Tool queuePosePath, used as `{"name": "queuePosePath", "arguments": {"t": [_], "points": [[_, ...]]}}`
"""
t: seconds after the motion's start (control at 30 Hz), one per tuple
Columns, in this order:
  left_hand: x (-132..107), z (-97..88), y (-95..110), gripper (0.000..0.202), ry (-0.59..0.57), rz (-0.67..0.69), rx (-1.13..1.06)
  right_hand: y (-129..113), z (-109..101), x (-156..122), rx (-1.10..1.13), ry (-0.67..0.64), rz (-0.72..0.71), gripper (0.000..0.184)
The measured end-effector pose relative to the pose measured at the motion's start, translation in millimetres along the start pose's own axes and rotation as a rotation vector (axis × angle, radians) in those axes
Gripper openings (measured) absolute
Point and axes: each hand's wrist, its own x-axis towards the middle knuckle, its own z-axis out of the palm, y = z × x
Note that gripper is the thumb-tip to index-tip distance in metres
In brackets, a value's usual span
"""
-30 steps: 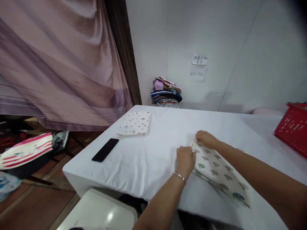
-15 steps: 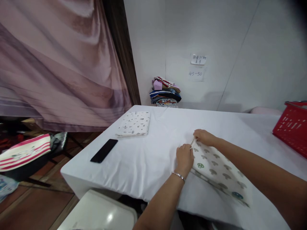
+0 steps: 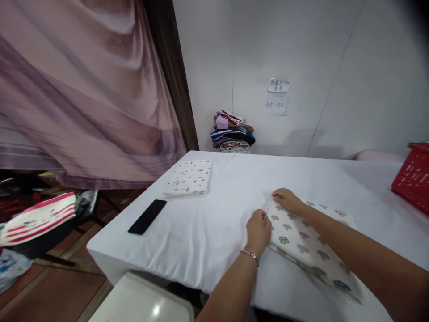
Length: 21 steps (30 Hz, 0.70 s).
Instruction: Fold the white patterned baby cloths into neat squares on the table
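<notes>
Left grip: clasping white, grey-mushroom-print fabric cloth, edge's near end.
Right grip: pinching same edge, far end.
Cloth axis: rightward and wearer-ward from both grips.
Nearer grip: neither; both touch.
Support: white-draped tabletop beneath.

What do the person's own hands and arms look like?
No gloves or sleeves show on either side. A thin, silver-coloured bracelet goes around the wrist of the left hand; no bracelet shows at the right hand.

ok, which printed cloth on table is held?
The mushroom-print cloth, left hand and right hand at its edge; the other cloth lies near the phone.
</notes>
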Motion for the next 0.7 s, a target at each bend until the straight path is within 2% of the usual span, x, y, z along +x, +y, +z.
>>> {"name": "queuePosePath", "arguments": {"t": [0.1, 0.27, 0.43, 0.57, 0.7], "points": [[-1, 3.2, -3, 0.015, 0.046, 0.026, -0.030, 0, 3, 1, 0.069, 0.040, 0.007, 0.024], [0, 2.4, -2, 0.014, 0.120, 0.151, 0.015, 1, 10, 2, 0.125, 0.054, 0.014, 0.022], [3, 0.2, -1, 0.014, 0.132, 0.030, -0.073, 7, 20, -1, 0.104, 0.084, 0.042, 0.025], [5, 2.2, -3, 0.015, 0.108, -0.023, -0.116, 8, 25, -1, 0.035, 0.090, 0.080, 0.040], [6, 2.9, -5, 0.022, 0.107, -0.016, -0.100, 10, 21, -2, -0.039, 0.074, 0.165, 0.056]]}}
